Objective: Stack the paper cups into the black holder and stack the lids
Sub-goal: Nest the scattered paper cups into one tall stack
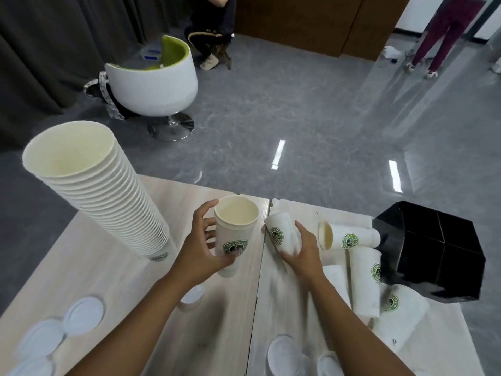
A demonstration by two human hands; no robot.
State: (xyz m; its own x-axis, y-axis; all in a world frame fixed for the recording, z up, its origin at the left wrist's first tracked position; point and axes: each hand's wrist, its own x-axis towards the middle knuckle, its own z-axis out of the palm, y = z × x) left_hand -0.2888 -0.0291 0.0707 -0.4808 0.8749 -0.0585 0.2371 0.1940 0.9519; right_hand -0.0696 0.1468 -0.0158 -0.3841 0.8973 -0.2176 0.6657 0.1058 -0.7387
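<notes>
The tall stack of cups [95, 191] is plain white with cream insides. The loose cups, such as the upright one [235, 234] and one lying on its side [349, 236], are white with a round green and black badge. The lids [84, 316] are white. The holder [431, 251] is glossy black. The bench [113, 280] is pale wood grain.

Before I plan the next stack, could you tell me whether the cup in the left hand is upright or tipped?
Upright: the cup held by the left hand shows its open mouth facing up, logo level.
</notes>
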